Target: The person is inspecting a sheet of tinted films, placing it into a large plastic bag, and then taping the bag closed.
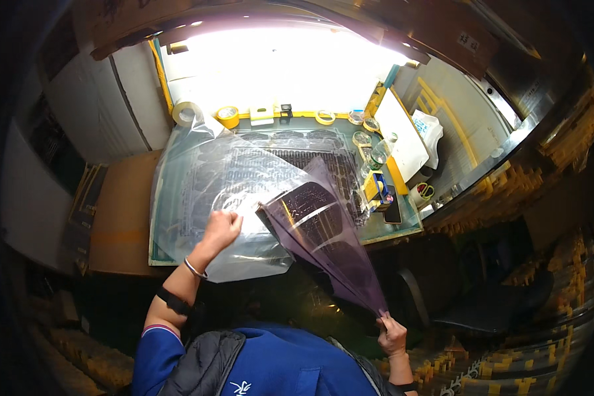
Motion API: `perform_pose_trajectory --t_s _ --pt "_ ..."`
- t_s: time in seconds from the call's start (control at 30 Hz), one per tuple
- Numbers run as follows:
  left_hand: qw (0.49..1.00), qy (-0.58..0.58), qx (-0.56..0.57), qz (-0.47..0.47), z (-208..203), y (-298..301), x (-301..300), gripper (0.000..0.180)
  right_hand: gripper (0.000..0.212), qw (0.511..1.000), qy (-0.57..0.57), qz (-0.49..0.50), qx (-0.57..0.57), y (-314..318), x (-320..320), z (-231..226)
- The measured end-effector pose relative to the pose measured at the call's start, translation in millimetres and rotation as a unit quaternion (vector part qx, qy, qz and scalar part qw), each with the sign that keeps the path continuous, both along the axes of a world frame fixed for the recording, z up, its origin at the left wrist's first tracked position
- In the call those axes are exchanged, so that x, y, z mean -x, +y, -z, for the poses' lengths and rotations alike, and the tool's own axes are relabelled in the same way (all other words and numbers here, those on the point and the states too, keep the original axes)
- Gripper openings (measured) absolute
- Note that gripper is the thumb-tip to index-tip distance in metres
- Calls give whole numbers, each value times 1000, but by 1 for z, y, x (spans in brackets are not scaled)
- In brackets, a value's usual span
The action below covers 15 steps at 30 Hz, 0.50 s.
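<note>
the left hand (223, 231) is clenched over clear film (249, 259); whether that is gripped cannot be told. work seems midway: the purple film (333, 241) is held partly beyond the worktop (371, 231), its far end left above it, its long axis slanted down-right, the tapered corner pinched by the right hand (393, 335).

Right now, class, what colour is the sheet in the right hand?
The sheet is translucent dark purple, best seen in the head view.

Right hand (393, 335) grips purple film (340, 247); left hand (222, 231) over clear sheet (247, 256).
</note>
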<state>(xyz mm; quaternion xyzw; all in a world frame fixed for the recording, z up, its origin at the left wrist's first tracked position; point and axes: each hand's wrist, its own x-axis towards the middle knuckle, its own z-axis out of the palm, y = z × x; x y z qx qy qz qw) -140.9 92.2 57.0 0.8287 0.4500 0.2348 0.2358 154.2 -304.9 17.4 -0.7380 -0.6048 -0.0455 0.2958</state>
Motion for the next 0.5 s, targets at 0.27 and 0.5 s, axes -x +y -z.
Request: perform_pose_trajectory --t_s 0.27,0.5 --pt "968 -114 -185 -123 -72 18 -2 25 16 1000 -19 -12 20 -6 3 3" --pt "972 -128 -182 -80 -118 17 4 15 26 999 -27 -25 -5 0 3 -5"
